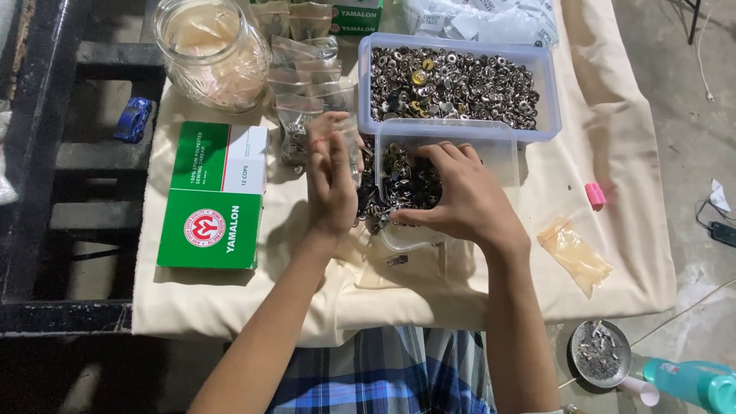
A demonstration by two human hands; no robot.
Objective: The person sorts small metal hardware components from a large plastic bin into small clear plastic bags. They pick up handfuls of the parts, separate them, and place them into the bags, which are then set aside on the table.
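Fingers of right hand (pixel 452 195) among metal snaps (pixel 402 184), left hand (pixel 331 180) alongside.

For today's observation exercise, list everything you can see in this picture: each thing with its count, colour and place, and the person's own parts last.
Cloth: one, cream, covering the table.
Large tub: one, clear, far centre, full of silver metal snaps.
Small tub: one, clear, tilted under the hands, holding metal snaps.
Glass jar: one, clear, far left.
Small bags: several, clear, between jar and large tub.
Cardboard box: one, green and white, left.
Toy car: one, blue, on the black frame at left.
Pink piece: one, right.
Amber bag: one, right.
Ashtray: one, grey, floor lower right.
Bottle: one, teal, lower right.
Left hand: holds a small clear bag.
Right hand: in the small tub's snaps.
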